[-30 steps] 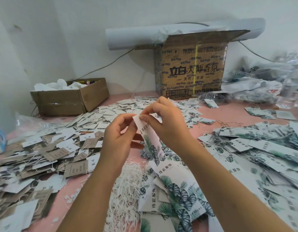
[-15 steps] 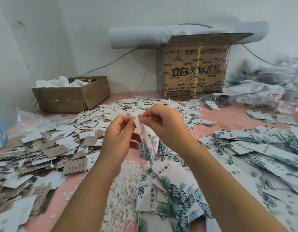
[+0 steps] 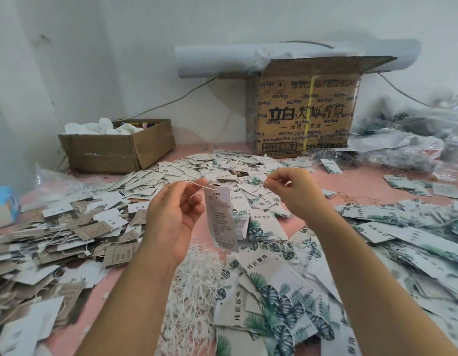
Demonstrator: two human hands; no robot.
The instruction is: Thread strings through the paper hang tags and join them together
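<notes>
Tags (image 3: 273, 274) litter pink table (image 3: 351, 182) beside white wall (image 3: 115, 62); left and right fingers (image 3: 195, 183) pinch string (image 3: 207, 187).

Head-worn wide view, forward and down, close above the table (image 3: 364, 179)

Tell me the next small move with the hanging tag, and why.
Probably bring the hands together and join the string ends. The tag hangs on the string, pinched by the left hand; the right hand, off to the side, seems to pinch the other end.
</notes>
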